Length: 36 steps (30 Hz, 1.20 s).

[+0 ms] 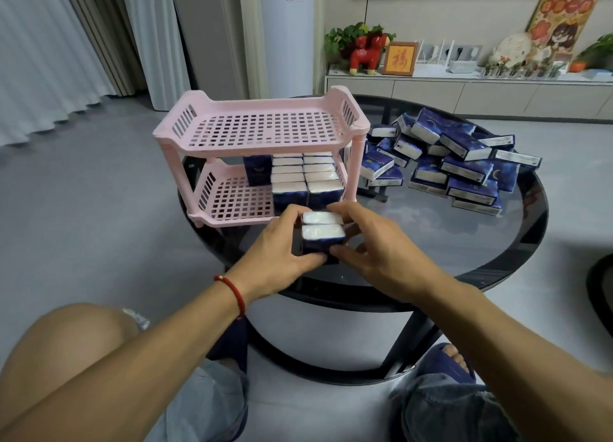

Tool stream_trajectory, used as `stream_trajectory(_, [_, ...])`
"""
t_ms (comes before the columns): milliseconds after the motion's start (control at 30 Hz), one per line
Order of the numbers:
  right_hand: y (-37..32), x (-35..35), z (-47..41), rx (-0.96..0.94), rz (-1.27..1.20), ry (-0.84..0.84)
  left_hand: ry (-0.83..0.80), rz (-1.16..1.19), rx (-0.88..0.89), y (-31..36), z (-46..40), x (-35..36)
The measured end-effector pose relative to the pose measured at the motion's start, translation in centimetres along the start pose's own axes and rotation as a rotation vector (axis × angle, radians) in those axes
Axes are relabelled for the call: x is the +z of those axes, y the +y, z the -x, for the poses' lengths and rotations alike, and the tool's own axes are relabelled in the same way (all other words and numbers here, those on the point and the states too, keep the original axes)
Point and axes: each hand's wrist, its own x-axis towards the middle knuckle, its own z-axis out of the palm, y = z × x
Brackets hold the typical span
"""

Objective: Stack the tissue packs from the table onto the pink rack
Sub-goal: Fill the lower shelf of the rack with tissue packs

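Both hands, the left hand (282,242) and right hand (374,242), clasp two dark-blue, white-ended tissue packs (322,234) from either side, squaring them near the round black glass surface's (431,242) front edge, probably to slide them together onto the two-tier pink plastic lattice rack's (262,129) half-filled lower shelf.
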Motion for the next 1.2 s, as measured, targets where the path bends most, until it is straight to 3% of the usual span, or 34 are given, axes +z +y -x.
stream_trajectory(167, [0.2,0.6,-0.6,0.018,-0.024,0.005,0.087,-0.114,0.053,0.0,0.6,-0.8])
stream_trajectory(567, [-2.4,1.0,-1.6,0.036,-0.123,0.030,0.147,-0.013,0.120,-0.5,1.6,-4.2])
stream_trajectory(767, [-1.4,0.1,-3.4,0.357,-0.166,0.546,0.247,0.027,0.130,-1.0,1.7,-7.0])
stream_trajectory(933, [0.1,0.2,-5.5,0.416,-0.106,0.415,0.422,-0.111,0.153,-2.1,1.2,-7.1])
stream_trajectory(1200, [0.4,1.0,-6.8,0.427,-0.071,0.482,0.585,-0.208,-0.033,-3.2,-1.9,-6.1])
